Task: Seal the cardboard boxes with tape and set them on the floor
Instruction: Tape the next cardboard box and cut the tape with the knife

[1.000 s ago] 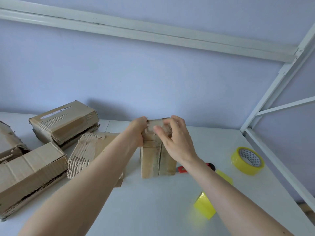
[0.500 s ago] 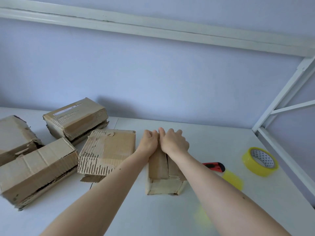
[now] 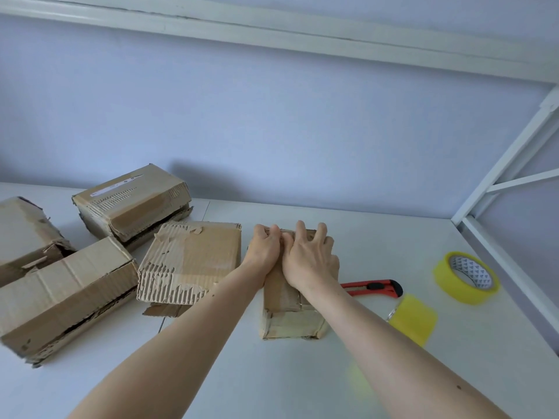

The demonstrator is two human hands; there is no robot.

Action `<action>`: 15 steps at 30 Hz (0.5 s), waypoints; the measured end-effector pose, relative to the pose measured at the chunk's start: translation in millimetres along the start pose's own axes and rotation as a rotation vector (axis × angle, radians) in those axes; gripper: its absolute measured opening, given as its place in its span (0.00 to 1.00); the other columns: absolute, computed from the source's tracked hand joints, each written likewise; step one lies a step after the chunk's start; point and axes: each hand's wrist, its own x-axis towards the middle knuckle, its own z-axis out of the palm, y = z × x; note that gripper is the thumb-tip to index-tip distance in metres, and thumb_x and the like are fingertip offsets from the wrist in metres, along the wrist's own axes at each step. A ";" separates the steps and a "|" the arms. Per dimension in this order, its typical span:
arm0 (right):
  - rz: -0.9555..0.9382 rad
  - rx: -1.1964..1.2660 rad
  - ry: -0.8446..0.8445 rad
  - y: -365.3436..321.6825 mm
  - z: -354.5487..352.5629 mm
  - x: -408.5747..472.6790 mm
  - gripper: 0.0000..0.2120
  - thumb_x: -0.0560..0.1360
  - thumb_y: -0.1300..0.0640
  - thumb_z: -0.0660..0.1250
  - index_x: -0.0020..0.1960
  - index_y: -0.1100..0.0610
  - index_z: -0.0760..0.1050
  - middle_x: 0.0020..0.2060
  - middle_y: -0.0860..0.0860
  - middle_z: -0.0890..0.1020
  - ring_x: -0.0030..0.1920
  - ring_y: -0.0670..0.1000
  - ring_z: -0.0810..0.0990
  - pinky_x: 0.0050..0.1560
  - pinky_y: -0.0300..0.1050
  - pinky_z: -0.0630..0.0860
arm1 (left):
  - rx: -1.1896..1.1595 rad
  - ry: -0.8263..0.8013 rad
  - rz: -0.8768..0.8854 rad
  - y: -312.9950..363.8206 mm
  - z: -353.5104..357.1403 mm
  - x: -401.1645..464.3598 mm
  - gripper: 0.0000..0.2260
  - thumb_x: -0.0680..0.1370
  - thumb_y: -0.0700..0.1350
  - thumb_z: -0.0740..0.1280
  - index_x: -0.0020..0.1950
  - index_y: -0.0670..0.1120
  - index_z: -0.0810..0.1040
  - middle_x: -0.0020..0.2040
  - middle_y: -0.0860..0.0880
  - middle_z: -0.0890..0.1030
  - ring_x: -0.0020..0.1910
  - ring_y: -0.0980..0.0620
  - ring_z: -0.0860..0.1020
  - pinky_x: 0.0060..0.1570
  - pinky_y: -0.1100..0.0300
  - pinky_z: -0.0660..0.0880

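A small cardboard box [image 3: 290,325] with clear tape along its top seam lies flat at the middle of the white table [image 3: 393,237]. Both hands rest on its far half. My left hand [image 3: 264,249] has its fingers curled down over the far left edge of the box. My right hand [image 3: 308,261] presses on the top with its fingers spread, the tips at the far edge. A yellow tape roll [image 3: 465,278] lies on the table to the right, apart from both hands.
Several worn cardboard boxes lie at the left: a flat one [image 3: 193,261] next to my left arm, one behind it [image 3: 133,204], a long one [image 3: 66,294]. A red cutter [image 3: 372,288] and a second yellow roll [image 3: 413,319] lie right of the box. A white frame [image 3: 499,164] borders the table's right.
The small box stood on end a second ago and now lies flat. Both hands moved onto its top, and my right hand's fingers have spread.
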 end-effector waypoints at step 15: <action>-0.090 0.001 0.024 12.4 -0.9 -57.9 0.21 0.84 0.43 0.48 0.75 0.44 0.57 0.79 0.52 0.47 0.75 0.58 0.57 0.61 0.55 0.72 | 0.029 -0.023 -0.041 -2.7 -3.2 2.0 0.16 0.85 0.55 0.53 0.64 0.44 0.68 0.58 0.46 0.77 0.52 0.49 0.75 0.48 0.55 0.70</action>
